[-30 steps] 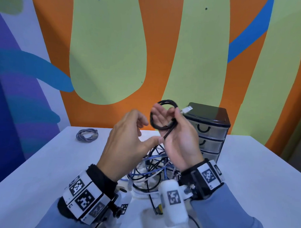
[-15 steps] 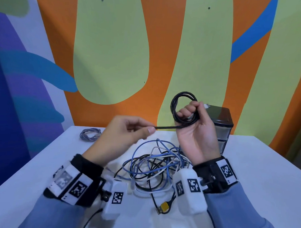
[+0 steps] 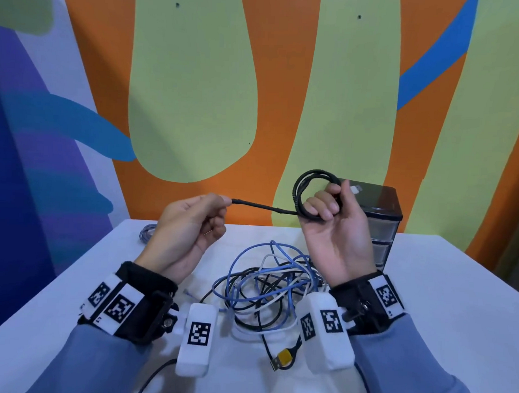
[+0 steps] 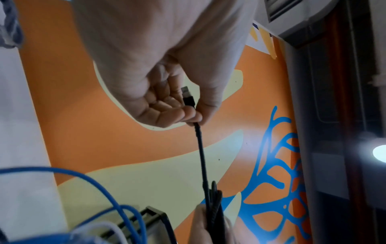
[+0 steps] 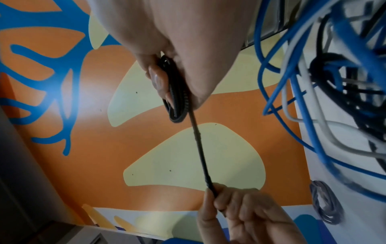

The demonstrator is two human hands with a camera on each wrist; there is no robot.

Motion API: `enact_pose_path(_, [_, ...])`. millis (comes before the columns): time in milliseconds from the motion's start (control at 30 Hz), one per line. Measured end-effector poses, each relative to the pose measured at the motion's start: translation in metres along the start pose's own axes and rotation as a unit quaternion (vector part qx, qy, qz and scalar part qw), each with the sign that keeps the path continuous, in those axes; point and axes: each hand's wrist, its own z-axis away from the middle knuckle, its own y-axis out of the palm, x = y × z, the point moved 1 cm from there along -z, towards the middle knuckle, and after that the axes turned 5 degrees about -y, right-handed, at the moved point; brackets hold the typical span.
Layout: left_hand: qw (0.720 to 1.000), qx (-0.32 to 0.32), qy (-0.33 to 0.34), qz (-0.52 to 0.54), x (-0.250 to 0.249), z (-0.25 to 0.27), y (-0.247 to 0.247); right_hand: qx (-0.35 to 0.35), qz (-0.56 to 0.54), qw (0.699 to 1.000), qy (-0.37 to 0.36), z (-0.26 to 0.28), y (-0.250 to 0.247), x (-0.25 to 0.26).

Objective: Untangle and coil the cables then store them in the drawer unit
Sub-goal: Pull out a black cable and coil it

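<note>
Right of centre in the head view, the right hand (image 3: pixel 336 225) curls round a small coil of thin black cable (image 3: pixel 307 195). Its free end runs left to the left hand (image 3: pixel 189 223), pinched between thumb and fingertips, above the tangled blue, white and black cables (image 3: pixel 267 284).

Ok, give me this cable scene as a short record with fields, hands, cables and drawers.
left hand: pinches the free end of the black cable near its plug
right hand: grips the black cable's coiled loops, raised above the table
cable pile: blue, white and black cables tangled on the table between the wrists
grey coil: coiled, far left on the table
drawer unit: behind the right hand, visible drawers closed
</note>
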Motion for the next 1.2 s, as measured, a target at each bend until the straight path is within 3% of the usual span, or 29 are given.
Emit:
enact_pose_path(167, [0.989,0.082,0.023,0.124,-0.001,0.006,0.006,0.053,0.109,0.992,0.018,0.006,0.005,-0.018])
enact_pose_path(233, [0.988,0.110,0.067,0.081,0.001,0.009,0.011,0.073,0.182,0.980,0.014,0.011,0.007,-0.028])
enact_pose_path(367, [0.969,0.131,0.174,-0.112,0.011,0.017,0.021,0.088,0.261,0.961,0.015,0.019,0.008,-0.041])
enact_pose_path(467, [0.966,0.110,0.175,-0.156,0.014,0.019,0.021,0.096,0.261,0.960,0.014,0.021,0.008,-0.042])
enact_pose_path(667, [0.989,0.046,0.102,-0.098,0.010,0.014,0.019,0.087,0.288,0.954,0.003,0.023,0.008,-0.045])
enact_pose_path(800, [0.971,0.018,0.123,-0.204,0.007,0.020,0.022,0.052,0.369,0.927,-0.034,0.024,0.006,-0.046])
enact_pose_path(967, [0.961,-0.006,0.105,-0.258,0.003,0.018,0.020,0.063,0.450,0.887,-0.078,0.025,0.004,-0.048])
enact_pose_path(1100, [0.926,-0.046,0.122,-0.355,0.009,0.015,0.021,0.108,0.586,0.791,-0.135,0.031,0.004,-0.051])
enact_pose_path(1200, [0.879,-0.087,0.160,-0.440,0.008,0.006,0.021,0.123,0.588,0.789,-0.130,0.030,0.005,-0.051])
